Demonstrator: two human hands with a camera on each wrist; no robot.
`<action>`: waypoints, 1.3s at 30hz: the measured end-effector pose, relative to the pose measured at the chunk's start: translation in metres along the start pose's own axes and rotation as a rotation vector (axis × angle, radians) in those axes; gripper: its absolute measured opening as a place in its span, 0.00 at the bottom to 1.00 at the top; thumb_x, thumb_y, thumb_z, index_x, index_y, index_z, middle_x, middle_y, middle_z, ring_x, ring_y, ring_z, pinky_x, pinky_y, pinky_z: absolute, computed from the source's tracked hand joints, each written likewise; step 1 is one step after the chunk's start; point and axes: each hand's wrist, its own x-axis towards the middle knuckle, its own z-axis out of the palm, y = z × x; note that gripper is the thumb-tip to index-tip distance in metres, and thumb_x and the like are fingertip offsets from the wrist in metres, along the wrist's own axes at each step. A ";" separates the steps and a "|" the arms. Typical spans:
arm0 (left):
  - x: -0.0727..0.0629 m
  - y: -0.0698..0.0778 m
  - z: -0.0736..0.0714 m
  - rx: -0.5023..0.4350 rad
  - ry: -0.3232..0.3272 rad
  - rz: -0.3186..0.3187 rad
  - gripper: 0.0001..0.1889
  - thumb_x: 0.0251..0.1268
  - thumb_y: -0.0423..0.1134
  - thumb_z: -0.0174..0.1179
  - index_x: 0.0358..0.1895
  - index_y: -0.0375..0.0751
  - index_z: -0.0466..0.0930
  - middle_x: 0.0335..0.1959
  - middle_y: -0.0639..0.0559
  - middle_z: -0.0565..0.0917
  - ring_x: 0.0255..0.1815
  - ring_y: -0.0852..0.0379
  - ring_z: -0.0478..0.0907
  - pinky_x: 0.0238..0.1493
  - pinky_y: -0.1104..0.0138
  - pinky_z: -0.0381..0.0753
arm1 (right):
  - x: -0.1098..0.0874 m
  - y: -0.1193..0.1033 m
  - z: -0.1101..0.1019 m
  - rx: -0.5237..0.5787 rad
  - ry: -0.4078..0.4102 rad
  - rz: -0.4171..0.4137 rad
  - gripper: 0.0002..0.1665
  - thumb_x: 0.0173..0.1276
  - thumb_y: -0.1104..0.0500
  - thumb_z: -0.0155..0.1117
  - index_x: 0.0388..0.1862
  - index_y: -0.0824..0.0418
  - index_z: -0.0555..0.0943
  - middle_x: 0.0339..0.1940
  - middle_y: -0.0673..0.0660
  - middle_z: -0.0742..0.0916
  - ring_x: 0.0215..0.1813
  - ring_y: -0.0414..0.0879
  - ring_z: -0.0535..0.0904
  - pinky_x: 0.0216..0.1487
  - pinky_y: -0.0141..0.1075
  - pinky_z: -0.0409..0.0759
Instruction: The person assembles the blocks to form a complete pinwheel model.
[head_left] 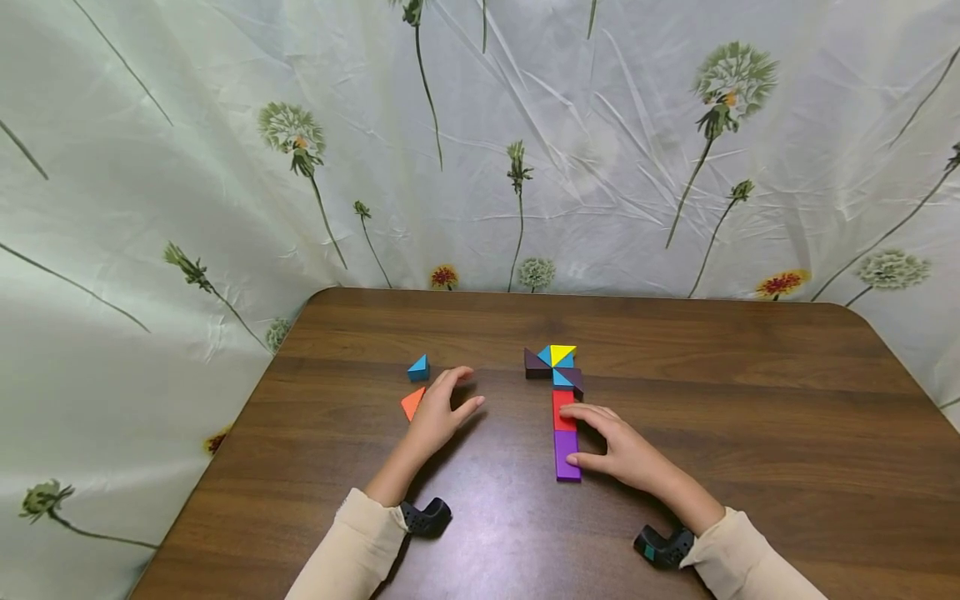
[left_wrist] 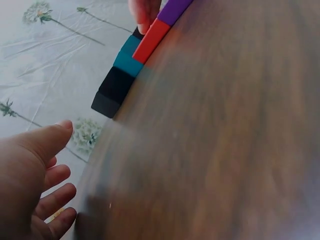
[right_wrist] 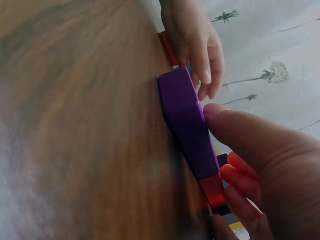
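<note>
My right hand [head_left: 626, 450] touches a column of two blocks. Its thumb lies on the purple block [head_left: 567, 467], and its fingertips rest on the red block [head_left: 562, 400]. Both blocks lie flat, end to end, below a pinwheel of triangular blocks: a yellow triangle [head_left: 561, 353], several blue ones and dark ones such as the dark triangle [head_left: 536, 365]. To the left, my left hand [head_left: 438, 417] hovers with relaxed, spread fingers and holds nothing. It partly hides an orange block [head_left: 412, 403]; a loose blue triangle [head_left: 419, 368] sits just beyond.
A brown wooden table [head_left: 750, 400] carries all the blocks. Behind and to the left of it hangs a pale curtain [head_left: 600, 167] printed with dandelions. Each wrist wears a black device, such as the left wrist device [head_left: 429, 517].
</note>
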 end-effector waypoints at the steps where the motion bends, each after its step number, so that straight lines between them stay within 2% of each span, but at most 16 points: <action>1: -0.002 -0.001 -0.001 0.003 0.000 -0.009 0.24 0.56 0.44 0.62 0.55 0.39 0.70 0.48 0.48 0.75 0.51 0.53 0.71 0.51 0.60 0.69 | 0.000 0.000 0.000 0.001 0.001 -0.001 0.33 0.53 0.51 0.69 0.57 0.59 0.72 0.56 0.56 0.75 0.59 0.53 0.66 0.57 0.50 0.62; 11: -0.013 -0.012 -0.011 -0.002 0.056 -0.032 0.23 0.55 0.43 0.62 0.54 0.39 0.71 0.45 0.49 0.75 0.49 0.53 0.71 0.50 0.59 0.69 | 0.000 0.001 0.000 -0.002 0.002 0.003 0.33 0.53 0.51 0.69 0.57 0.58 0.72 0.57 0.57 0.74 0.60 0.54 0.65 0.57 0.50 0.62; 18: -0.017 -0.018 -0.017 -0.013 0.147 -0.066 0.19 0.55 0.39 0.63 0.48 0.36 0.72 0.43 0.47 0.75 0.47 0.50 0.72 0.49 0.58 0.70 | 0.000 0.000 0.000 -0.002 0.001 0.003 0.33 0.53 0.50 0.69 0.58 0.58 0.72 0.57 0.56 0.74 0.60 0.53 0.65 0.57 0.50 0.62; 27: -0.019 -0.024 -0.020 -0.053 0.274 -0.124 0.19 0.55 0.34 0.63 0.42 0.32 0.62 0.39 0.41 0.66 0.43 0.46 0.69 0.45 0.58 0.72 | -0.001 -0.001 0.000 -0.006 0.002 0.003 0.33 0.53 0.51 0.69 0.58 0.59 0.72 0.57 0.57 0.74 0.60 0.54 0.65 0.57 0.51 0.62; 34: -0.015 -0.027 -0.022 -0.089 0.385 -0.172 0.25 0.50 0.30 0.65 0.47 0.28 0.60 0.41 0.37 0.63 0.42 0.45 0.67 0.45 0.58 0.72 | 0.000 -0.002 -0.001 0.001 -0.007 0.020 0.33 0.53 0.50 0.69 0.58 0.58 0.72 0.57 0.57 0.74 0.60 0.54 0.65 0.57 0.51 0.62; 37: -0.014 -0.030 -0.024 -0.094 0.391 -0.195 0.27 0.50 0.30 0.65 0.50 0.27 0.60 0.44 0.35 0.63 0.44 0.44 0.67 0.47 0.58 0.71 | -0.001 -0.003 -0.001 0.003 -0.012 0.026 0.33 0.53 0.50 0.69 0.58 0.58 0.72 0.57 0.57 0.74 0.60 0.54 0.65 0.57 0.51 0.62; 39: -0.012 -0.033 -0.025 -0.098 0.372 -0.202 0.28 0.51 0.31 0.64 0.52 0.26 0.59 0.46 0.34 0.63 0.46 0.43 0.66 0.49 0.57 0.70 | -0.001 -0.003 -0.001 0.004 -0.014 0.027 0.33 0.53 0.50 0.68 0.58 0.58 0.72 0.57 0.57 0.74 0.60 0.54 0.65 0.57 0.51 0.62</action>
